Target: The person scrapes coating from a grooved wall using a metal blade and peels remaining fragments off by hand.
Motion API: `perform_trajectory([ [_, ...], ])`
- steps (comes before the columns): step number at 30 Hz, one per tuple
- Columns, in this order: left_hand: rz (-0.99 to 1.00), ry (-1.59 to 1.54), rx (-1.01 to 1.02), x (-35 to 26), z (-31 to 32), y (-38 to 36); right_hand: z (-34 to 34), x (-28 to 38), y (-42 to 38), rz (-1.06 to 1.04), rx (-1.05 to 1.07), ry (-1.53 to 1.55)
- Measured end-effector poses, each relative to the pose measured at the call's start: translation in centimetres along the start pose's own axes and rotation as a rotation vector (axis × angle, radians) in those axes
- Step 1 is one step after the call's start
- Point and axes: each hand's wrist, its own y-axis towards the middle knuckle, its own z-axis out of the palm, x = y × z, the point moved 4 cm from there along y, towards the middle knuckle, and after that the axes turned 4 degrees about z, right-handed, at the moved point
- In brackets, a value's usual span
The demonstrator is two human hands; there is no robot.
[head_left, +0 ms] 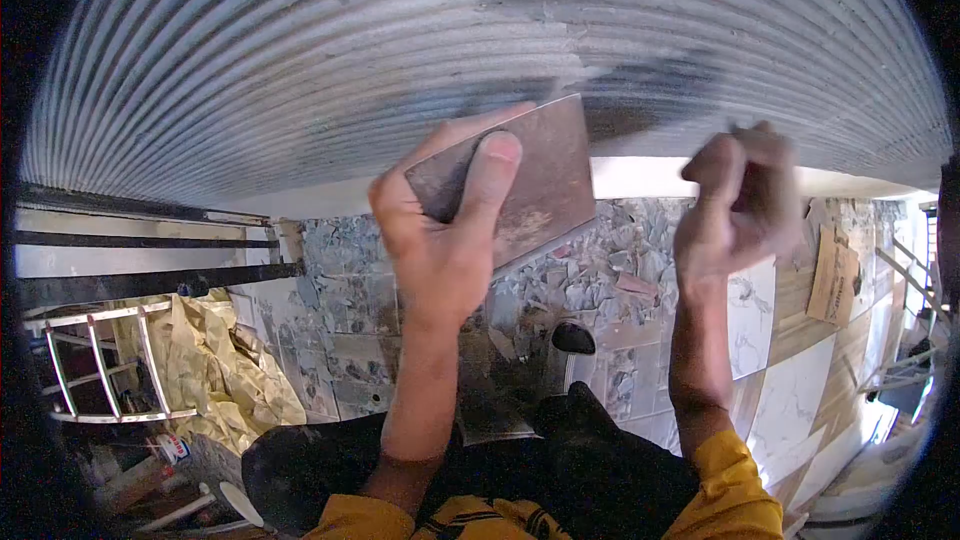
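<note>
My left hand (pixel 445 230) grips a flat brown piece of tile (pixel 550 175), its thumb pressed on the face and its fingers behind. The tile's upper edge is right at the ridged grey wall (pixel 400 70). To the right, my right hand (pixel 735 205) is raised close to the wall, blurred, with its fingers curled in; I cannot tell what, if anything, they hold. Some of the wall's ridges are smeared flat above the hands, and a pale strip (pixel 640 175) runs along its lower edge.
Broken tile rubble (pixel 610 290) lies on the floor by my shoe (pixel 575 338). Crumpled yellowish sheeting (pixel 215 360) and a metal rack (pixel 110 360) are at left. A cardboard piece (pixel 832 275) lies at right on marble- and wood-patterned tiles (pixel 790 390).
</note>
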Motion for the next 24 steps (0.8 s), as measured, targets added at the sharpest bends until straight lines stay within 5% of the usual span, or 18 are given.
perform_trajectory([
  [3,-0.041,-0.006,-0.021,0.6,1.4,-0.6,2.4,0.4,-0.5,0.140,0.280,-0.047],
  [8,-0.073,-0.221,-0.074,3.2,3.1,-0.5,4.6,0.4,-1.5,0.349,0.248,0.177],
  [24,-0.362,-0.604,-0.150,5.2,4.6,-1.7,4.7,-0.4,-1.3,0.195,0.151,0.100],
])
